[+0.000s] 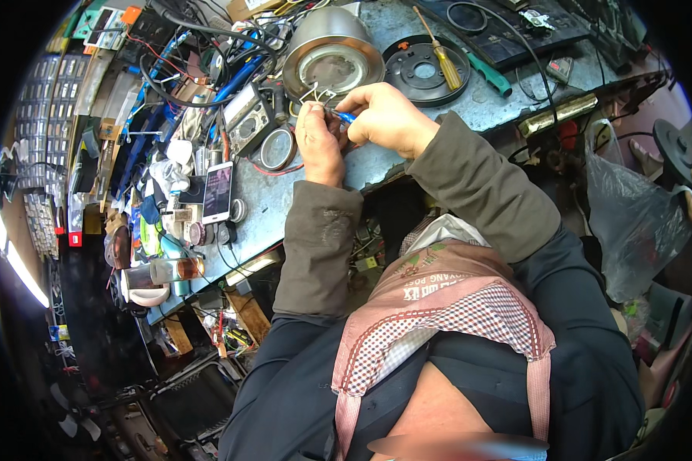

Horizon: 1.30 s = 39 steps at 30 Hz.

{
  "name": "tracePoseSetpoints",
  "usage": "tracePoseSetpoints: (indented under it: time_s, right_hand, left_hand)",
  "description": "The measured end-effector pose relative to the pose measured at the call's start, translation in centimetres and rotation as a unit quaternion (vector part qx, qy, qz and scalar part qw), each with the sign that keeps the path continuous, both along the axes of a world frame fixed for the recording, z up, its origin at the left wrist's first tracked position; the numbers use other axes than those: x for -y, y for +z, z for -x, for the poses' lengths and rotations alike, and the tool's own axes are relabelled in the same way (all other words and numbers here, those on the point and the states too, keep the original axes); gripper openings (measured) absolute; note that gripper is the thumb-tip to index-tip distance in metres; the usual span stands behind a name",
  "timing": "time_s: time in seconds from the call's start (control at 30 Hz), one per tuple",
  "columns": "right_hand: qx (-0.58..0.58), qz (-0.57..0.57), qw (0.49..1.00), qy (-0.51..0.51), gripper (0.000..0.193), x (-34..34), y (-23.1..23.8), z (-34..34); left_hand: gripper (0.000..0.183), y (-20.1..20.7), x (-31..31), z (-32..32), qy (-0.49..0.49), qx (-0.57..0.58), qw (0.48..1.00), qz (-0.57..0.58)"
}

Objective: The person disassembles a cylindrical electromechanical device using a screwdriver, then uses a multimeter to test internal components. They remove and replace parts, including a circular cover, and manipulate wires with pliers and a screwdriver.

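My left hand is closed, its thumb and fingers pinched together near thin pale wires; fingers hide most of what it grips. Close beside it, my right hand is wrapped round a slim blue-handled tool, whose working end cannot be made out. Just beyond both hands a round metal vessel lies tipped, its pale, stained underside facing me. To its right is a black round base, with a yellow-handled screwdriver lying across it.
A green-handled tool lies right of the base. Left of my hands are a multimeter, a round glass-topped piece and a phone. Tangled cables crowd the back left. The blue-grey bench ends just before me.
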State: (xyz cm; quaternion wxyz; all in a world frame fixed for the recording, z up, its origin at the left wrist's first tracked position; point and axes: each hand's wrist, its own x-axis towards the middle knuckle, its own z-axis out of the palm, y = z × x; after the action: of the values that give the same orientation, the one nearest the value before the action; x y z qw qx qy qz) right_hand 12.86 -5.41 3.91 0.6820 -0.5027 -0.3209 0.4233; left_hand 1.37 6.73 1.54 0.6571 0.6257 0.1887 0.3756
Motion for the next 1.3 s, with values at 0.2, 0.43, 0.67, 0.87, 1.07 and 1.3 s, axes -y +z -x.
tracePoseSetpoints:
  time_s: [0.2,0.43,0.67,0.87,1.07,1.3]
  right_hand:
    - [-0.252,-0.082,0.948,-0.178,0.051,-2.2,-1.5,7.8]
    - [0.202,0.009,0.979,0.034,0.050,-0.3,0.4,-3.7]
    - [-0.290,-0.079,0.950,-0.079,0.062,-0.5,-1.7,5.9]
    - [-0.119,-0.053,0.991,-0.018,0.051,0.5,-1.9,3.9]
    - [-0.104,-0.026,0.994,0.009,0.039,2.2,-1.5,1.6]
    - [0.000,-0.001,0.996,0.095,0.040,1.4,-0.2,-1.4]
  left_hand:
    - [0.026,-0.4,-1.1,-0.3,0.032,0.005,0.995,-0.094]
    - [0.025,0.6,0.8,-0.2,0.010,-0.016,1.000,0.016]
    - [0.028,-1.1,-0.9,-0.9,0.049,0.023,0.987,-0.151]
    - [0.023,-0.7,-0.6,0.0,-0.019,0.044,0.999,0.010]
    - [0.021,0.0,0.0,-0.4,-0.043,0.055,0.996,0.060]
    - [0.025,0.4,0.4,-0.4,-0.027,0.038,0.998,0.037]
